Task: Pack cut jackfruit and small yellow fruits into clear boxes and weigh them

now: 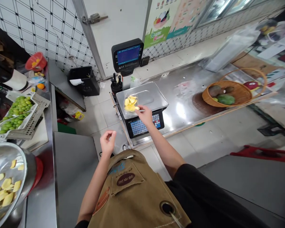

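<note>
Right hand (pixel 144 115) touches 1 clear tray (pixel 137 103) of yellow fruit pieces (pixel 130 104) on the scale (pixel 152 98); left hand (pixel 107 142), empty, apart. 1 steel bowl (pixel 4 152), near left, holds yellow slices (pixel 7 183).

You have two bare hands (pixel 144 115), one weighing scale (pixel 142 98) carrying one clear plastic tray (pixel 131 104), one steel bowl (pixel 9 186) at the near edge of the left counter (pixel 41 196), one crate of green fruit (pixel 17 115), and one woven basket (pixel 224 93) on the steel worktop (pixel 182 95).
</note>
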A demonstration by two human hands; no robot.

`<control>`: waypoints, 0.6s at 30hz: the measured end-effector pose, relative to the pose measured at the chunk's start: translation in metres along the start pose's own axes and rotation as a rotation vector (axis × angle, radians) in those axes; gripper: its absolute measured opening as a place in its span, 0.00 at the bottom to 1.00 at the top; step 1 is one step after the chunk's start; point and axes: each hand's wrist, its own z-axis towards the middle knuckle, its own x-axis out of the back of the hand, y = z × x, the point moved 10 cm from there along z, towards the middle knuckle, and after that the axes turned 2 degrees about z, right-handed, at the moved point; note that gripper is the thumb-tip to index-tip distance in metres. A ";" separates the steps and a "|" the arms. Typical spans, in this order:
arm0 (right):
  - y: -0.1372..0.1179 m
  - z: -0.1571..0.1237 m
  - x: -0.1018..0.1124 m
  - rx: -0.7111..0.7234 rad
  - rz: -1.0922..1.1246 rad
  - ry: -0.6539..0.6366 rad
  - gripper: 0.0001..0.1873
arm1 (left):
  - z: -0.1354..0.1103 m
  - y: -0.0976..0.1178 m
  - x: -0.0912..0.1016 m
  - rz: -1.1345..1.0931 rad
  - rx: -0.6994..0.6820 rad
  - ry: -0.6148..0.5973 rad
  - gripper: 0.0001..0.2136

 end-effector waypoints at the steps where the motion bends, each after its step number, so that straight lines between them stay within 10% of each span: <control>1: 0.002 0.015 -0.002 0.027 -0.064 0.046 0.16 | -0.007 -0.011 0.003 0.011 0.045 0.007 0.18; 7: 0.014 0.035 -0.022 0.130 -0.100 0.081 0.17 | -0.047 -0.056 0.020 0.062 0.210 -0.036 0.21; 18: 0.084 -0.035 0.044 -0.182 -0.026 0.086 0.22 | -0.068 -0.091 0.083 0.181 0.269 0.066 0.35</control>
